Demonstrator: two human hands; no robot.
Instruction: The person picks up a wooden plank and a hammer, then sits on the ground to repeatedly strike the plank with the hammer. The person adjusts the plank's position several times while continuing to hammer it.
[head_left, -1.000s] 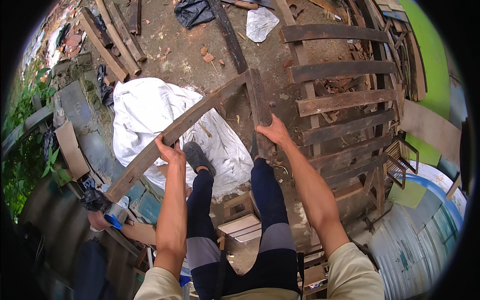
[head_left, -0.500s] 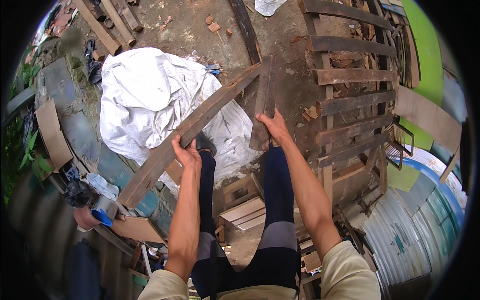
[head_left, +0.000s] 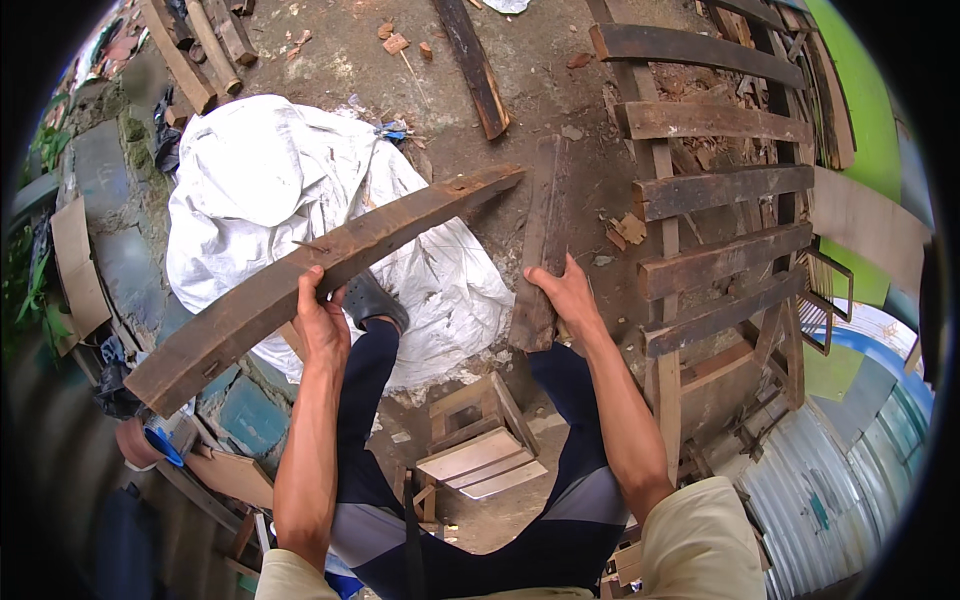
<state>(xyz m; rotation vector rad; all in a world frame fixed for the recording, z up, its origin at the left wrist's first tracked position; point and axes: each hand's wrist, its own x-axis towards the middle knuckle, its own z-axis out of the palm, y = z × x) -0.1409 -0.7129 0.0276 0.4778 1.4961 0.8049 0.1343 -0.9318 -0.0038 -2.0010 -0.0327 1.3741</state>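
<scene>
Partly hidden behind wood, left hand [head_left: 325, 325] closed on long plank [head_left: 235, 315], right hand [head_left: 568, 292] closed on short plank [head_left: 546, 215].
Long one slants over white sheet [head_left: 245, 165], short one just right; two planks held, one shoe [head_left: 376, 302] visible, right foot hidden.

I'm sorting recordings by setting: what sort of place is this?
Probably an outdoor yard used for rough woodwork, though that is a judgement: loose timber lies on bare ground at the upper left, and a slatted wooden frame fills the right.
</scene>
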